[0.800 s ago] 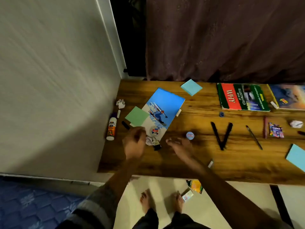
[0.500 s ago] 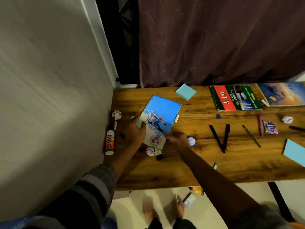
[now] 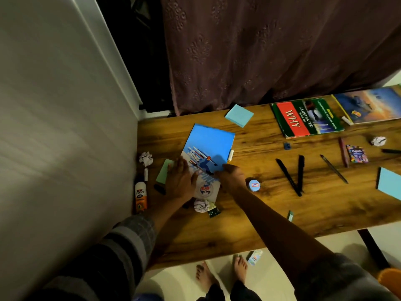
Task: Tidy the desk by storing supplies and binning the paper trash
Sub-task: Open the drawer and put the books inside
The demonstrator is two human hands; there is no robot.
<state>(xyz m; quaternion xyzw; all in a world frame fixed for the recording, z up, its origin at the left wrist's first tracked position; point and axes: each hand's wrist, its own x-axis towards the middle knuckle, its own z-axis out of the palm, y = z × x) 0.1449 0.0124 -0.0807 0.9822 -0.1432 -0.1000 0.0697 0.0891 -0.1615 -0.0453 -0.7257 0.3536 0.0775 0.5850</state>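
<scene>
I am pressing my left hand (image 3: 181, 181) flat, fingers straight, on the blue notebook (image 3: 209, 153) at the desk's (image 3: 249, 224) nine o'clock end, my right hand (image 3: 233, 178) pinching its edge to lift it for storing.

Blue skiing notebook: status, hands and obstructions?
Left hand flat on blue skiing-cover notebook; right hand grips its near edge. Notebook on wooden desk. Crumpled white paper touching near corner.

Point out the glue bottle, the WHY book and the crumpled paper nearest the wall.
glue bottle (image 3: 141, 197), head view, on its orange label.
WHY book (image 3: 291, 118), head view, on the red cover panel.
crumpled paper (image 3: 146, 158), head view, on the wad's middle.
</scene>
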